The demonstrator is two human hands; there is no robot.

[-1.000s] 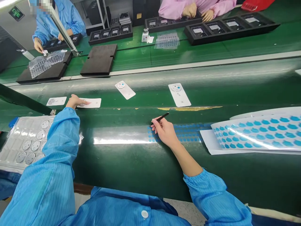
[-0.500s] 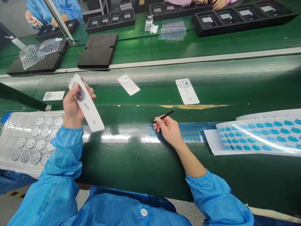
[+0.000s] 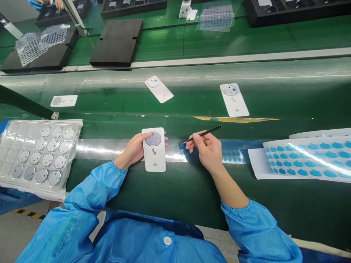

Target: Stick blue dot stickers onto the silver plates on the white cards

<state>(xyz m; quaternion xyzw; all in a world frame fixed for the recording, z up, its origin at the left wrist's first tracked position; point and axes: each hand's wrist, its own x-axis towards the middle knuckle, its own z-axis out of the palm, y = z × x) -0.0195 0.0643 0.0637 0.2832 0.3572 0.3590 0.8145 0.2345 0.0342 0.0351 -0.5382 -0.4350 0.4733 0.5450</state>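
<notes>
Head view. Holding a white card (image 3: pixel 155 159) printed side up in the left hand (image 3: pixel 132 148), clamped between thumb on top and fingers behind, at the silver disc (image 3: pixel 153 139). Swung in from the left, raised and tilted half a second ago; now upright, over the clear strip (image 3: pixel 95 148), near the tweezers (image 3: pixel 208 132). Keeping these pinched in the right hand (image 3: pixel 210 150), over the strip; can't tell whether tips grip anything. Probably better placed now for two-handed work.

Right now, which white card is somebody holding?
The white card in the left hand. The other three, the left card, middle card and right card, lie on the green table with no hand touching them.
</notes>
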